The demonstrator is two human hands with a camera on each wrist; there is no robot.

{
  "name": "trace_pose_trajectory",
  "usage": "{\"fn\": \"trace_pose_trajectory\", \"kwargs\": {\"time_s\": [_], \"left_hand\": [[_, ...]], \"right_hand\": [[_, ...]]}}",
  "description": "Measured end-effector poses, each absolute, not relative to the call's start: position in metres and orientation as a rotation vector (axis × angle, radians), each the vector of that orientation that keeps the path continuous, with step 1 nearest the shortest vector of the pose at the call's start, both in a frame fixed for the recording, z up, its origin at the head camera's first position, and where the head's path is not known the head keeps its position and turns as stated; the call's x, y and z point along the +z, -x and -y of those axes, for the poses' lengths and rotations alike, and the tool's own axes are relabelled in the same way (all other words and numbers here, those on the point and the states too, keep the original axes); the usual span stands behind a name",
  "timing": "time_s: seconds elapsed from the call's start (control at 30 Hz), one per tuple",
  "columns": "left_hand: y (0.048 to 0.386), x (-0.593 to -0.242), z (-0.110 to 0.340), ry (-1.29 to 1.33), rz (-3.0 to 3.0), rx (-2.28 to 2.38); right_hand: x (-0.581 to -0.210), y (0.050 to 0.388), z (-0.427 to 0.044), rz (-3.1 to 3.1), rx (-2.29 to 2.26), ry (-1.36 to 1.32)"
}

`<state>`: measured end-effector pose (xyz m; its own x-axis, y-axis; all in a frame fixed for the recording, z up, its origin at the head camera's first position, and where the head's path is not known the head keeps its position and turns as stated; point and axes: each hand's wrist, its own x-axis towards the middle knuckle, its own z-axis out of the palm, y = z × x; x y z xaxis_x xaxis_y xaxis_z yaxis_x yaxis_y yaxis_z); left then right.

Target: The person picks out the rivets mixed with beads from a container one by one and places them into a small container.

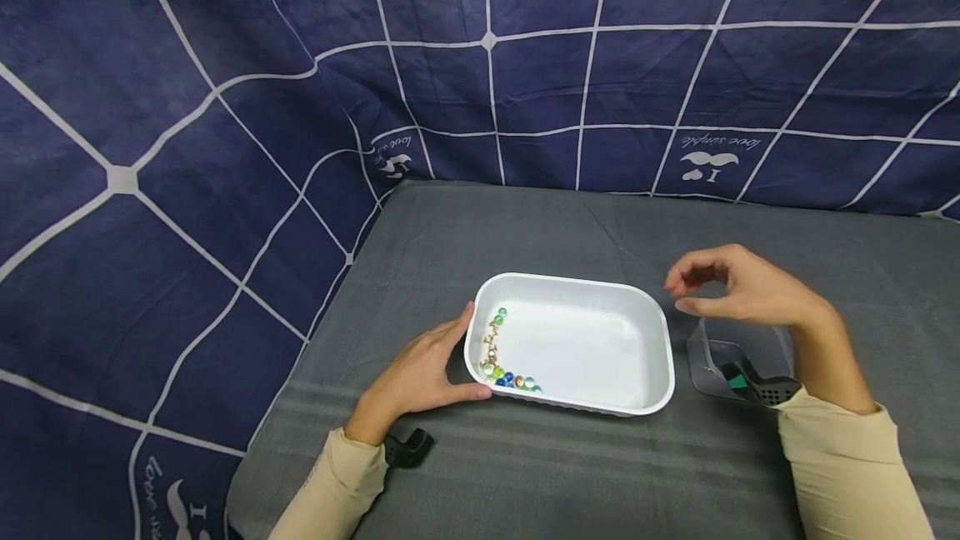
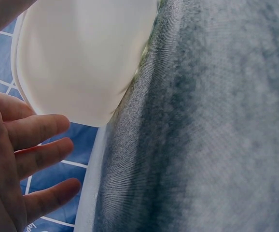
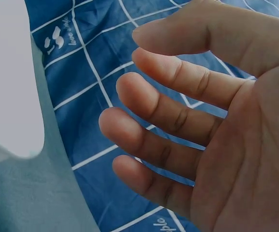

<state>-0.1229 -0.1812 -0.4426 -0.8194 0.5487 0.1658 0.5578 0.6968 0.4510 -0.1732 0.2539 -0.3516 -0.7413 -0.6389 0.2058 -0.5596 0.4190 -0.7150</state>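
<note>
A white tray (image 1: 577, 344) lies on the grey cloth. Glass marbles (image 1: 510, 378) in green, blue and other colours gather along its near left corner, with small gold-coloured pieces (image 1: 491, 342) among them, too small to identify surely. My left hand (image 1: 420, 365) touches that corner, its thumb at the near rim and its forefinger along the left side; in the left wrist view the other fingers stretch out below the tray. Beyond the tray's right end, my right hand (image 1: 731, 286) hovers above a clear plastic container (image 1: 761, 344), fingers loosely bent and holding nothing. Wrist and strap partly hide that container.
Grey cloth (image 1: 480, 223) covers the flat surface, with folds near the front. Dark blue fabric (image 1: 547, 82) with white lines hangs behind it and along the left. Each wrist wears a black strap (image 1: 408, 448).
</note>
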Motion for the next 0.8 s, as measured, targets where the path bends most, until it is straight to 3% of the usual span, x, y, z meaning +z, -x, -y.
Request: {"fn": "trace_pose_trajectory", "kwargs": {"time_s": [0.8], "left_hand": [[0.123, -0.443, 0.182, 0.942, 2.880, -0.773]], "right_hand": [[-0.346, 0.185, -0.223, -2.506, -1.229, 1.101]]}}
